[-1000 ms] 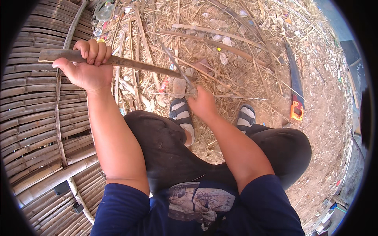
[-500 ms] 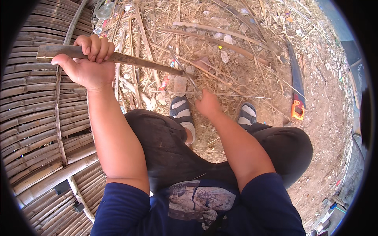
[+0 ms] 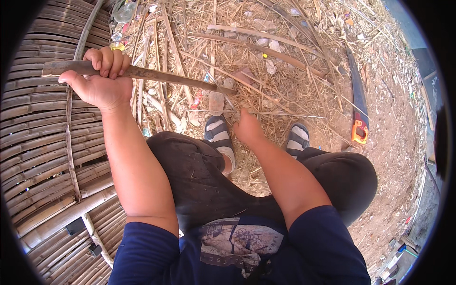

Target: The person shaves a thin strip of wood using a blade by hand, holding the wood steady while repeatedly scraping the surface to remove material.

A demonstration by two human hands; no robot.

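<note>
My left hand (image 3: pixel 107 78) is wrapped round the thick end of a split bamboo strip (image 3: pixel 166 80), its thumb lying along the underside. The strip slants away to the right, its thin end above a block-shaped stone (image 3: pixel 216 101) in front of my left foot. Close to that end, my right hand (image 3: pixel 249 127) is closed on a knife with a narrow blade (image 3: pixel 230 102). The blade crosses the strip near its tip and is mostly hidden there; the handle is covered by my fingers.
A handsaw with an orange handle (image 3: pixel 359 131) lies on the ground at the right. Several bamboo strips (image 3: pixel 266 51) are scattered over straw and litter ahead. A thin rod (image 3: pixel 289 114) lies across the ground before my feet. At the left stands a bamboo slat wall (image 3: pixel 42 123).
My left hand and the bamboo strip have shifted slightly left and upward at the thick end. The knife's blade, which stuck out beyond the strip, is now mostly hidden; my right hand has barely moved.
</note>
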